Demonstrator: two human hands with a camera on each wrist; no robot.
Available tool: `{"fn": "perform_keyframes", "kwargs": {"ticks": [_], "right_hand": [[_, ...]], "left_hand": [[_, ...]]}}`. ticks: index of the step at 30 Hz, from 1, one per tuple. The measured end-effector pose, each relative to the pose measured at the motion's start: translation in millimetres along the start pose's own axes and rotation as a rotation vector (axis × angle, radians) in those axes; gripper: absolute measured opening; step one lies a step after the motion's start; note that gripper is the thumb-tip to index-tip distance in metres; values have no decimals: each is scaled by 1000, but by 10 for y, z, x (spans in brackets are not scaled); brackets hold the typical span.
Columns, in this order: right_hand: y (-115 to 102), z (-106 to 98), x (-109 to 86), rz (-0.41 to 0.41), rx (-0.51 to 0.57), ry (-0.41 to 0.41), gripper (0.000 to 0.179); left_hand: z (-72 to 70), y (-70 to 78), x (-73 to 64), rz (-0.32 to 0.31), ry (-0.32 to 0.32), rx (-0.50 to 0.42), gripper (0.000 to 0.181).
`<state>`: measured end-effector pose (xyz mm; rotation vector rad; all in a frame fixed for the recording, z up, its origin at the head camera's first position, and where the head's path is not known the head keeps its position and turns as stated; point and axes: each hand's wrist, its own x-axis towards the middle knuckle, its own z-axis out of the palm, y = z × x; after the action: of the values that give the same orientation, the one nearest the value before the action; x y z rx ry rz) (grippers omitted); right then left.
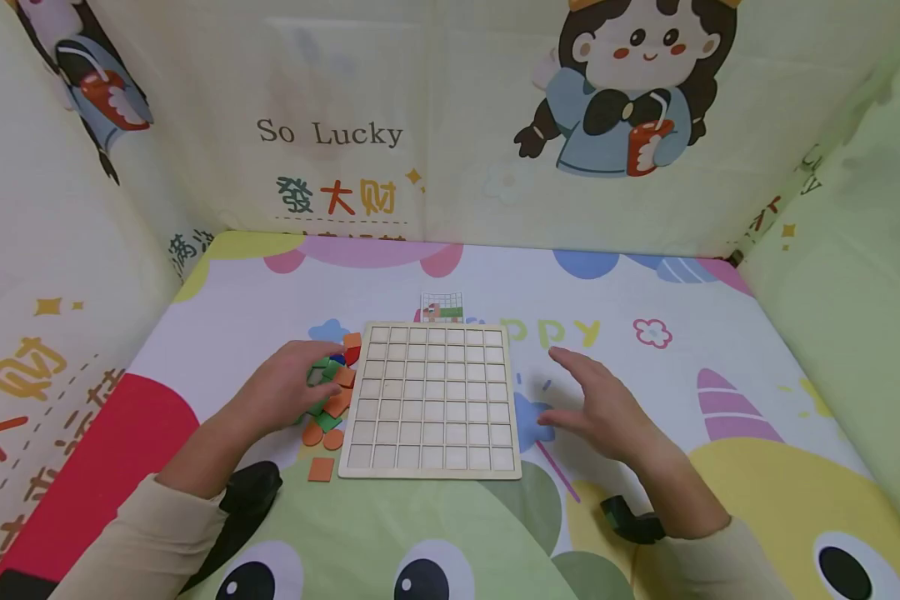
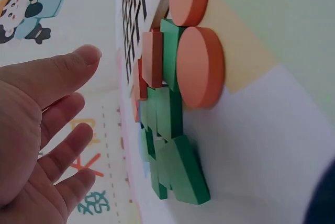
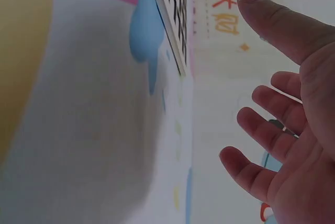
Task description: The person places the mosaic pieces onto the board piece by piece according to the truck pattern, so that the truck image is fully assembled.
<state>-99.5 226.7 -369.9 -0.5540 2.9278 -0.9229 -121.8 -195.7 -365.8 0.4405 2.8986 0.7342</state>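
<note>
A pale wooden grid board (image 1: 429,400) with rows of square cells lies flat on the table. Along its left edge is a loose pile of orange, green, red and blue pieces; an orange disc (image 2: 200,68) and a green block (image 2: 183,169) show closely in the left wrist view. My left hand (image 1: 288,387) hovers over this pile, fingers extended and apart, holding nothing. On the board's other side my right hand (image 1: 596,404) is held in the air with thumb and fingers spread, nothing between them.
A small picture card (image 1: 442,307) stands or lies at the board's far edge; which, I cannot tell. One orange square (image 1: 320,469) lies apart near the board's front left corner. Printed cloth walls (image 1: 465,192) enclose the table at the back and sides.
</note>
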Motion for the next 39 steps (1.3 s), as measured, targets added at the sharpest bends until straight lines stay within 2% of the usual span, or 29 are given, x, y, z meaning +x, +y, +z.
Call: {"fn": "perform_keyframes", "kwargs": {"ticks": [13,18,22,29,39], "right_hand": [[-45,179,141,9,-41,-131,84],[-60,224,175,1,-48,-182,85],[-69,254,200,-28,-55,-187,83],[-70,295,210,-47,-66,-201,78],[-87,315,225,-61,-66,-222,74]], "left_hand": [[82,-154,128,-20,-57,-23,43],[109,-149,162,18,-54,8,36],[125,-153,182,37,-55,32,32],[138,-163,201,12,-76,17,29],[139,-163,228,10,-56,22,28]]}}
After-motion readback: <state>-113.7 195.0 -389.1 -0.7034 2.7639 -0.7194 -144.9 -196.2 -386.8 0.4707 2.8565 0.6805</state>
